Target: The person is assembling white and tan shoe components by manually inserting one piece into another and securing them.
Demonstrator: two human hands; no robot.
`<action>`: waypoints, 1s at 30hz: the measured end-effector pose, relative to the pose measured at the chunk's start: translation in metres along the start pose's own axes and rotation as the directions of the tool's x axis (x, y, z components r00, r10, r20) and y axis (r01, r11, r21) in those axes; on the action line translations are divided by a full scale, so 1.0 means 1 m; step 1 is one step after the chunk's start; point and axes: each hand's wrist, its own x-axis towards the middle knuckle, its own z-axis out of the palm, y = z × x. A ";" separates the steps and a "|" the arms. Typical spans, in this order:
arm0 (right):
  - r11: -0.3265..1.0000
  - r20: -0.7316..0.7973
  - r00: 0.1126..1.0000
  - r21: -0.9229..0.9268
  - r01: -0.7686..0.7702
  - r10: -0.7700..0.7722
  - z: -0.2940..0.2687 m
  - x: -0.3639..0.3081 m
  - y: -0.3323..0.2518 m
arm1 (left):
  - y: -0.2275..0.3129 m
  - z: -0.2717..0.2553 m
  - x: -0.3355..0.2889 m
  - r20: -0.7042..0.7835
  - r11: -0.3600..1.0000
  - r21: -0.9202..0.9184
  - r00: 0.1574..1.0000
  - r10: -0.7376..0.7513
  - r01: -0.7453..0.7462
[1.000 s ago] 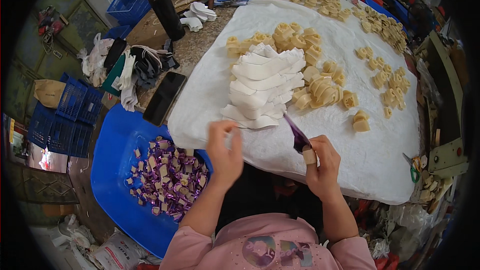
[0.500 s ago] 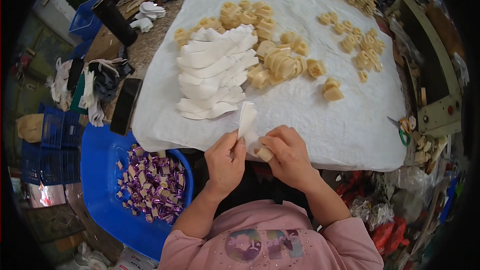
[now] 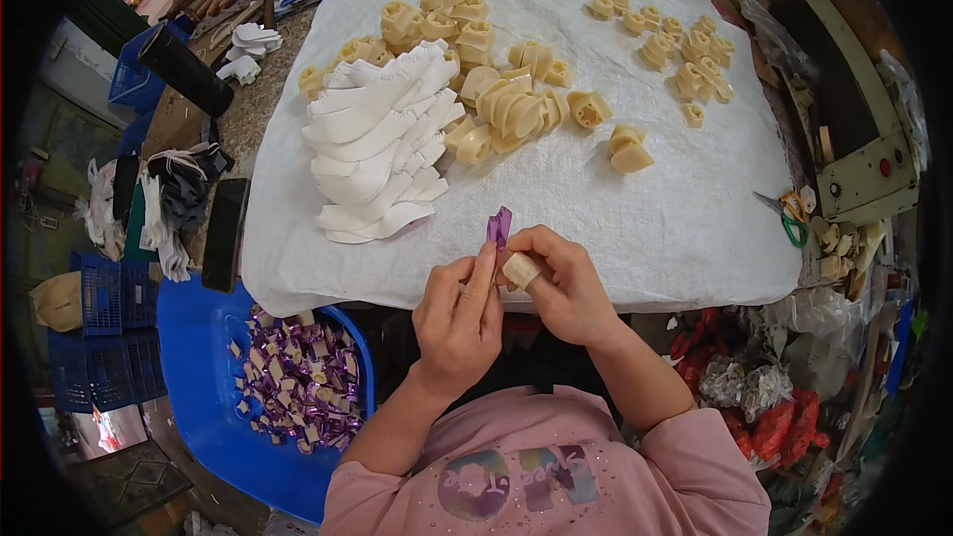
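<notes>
together, both hands [image 3: 462, 316] pinch a purple strip [image 3: 499, 224] at the white-covered table [image 3: 596, 223], blue tub [image 3: 202, 372] alongside.

A block [image 3: 521, 271] sits between left hand [image 3: 459, 323] and right hand [image 3: 568, 288], above the near edge of the sheet [image 3: 556, 208] — strips [image 3: 382, 139] beyond, rolls [image 3: 511, 111] behind and right, scissors [image 3: 793, 222] farther right; left, a phone [image 3: 226, 235] behind a tub [image 3: 199, 377].
</notes>
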 end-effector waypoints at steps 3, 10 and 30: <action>1.000 0.012 1.000 0.031 -0.003 0.002 -0.002 0.000 -0.004 | 0.004 -0.003 0.002 0.027 0.993 -0.099 0.998 -0.060 0.062; 0.999 0.023 0.999 -0.022 0.048 -0.048 -0.007 0.000 -0.004 | 0.005 -0.005 0.004 0.068 0.994 -0.086 0.996 -0.057 0.063; 0.948 0.243 0.968 0.287 -0.136 0.065 -0.026 0.004 -0.003 | 0.004 -0.007 -0.001 0.206 0.769 -0.476 0.904 -0.375 0.427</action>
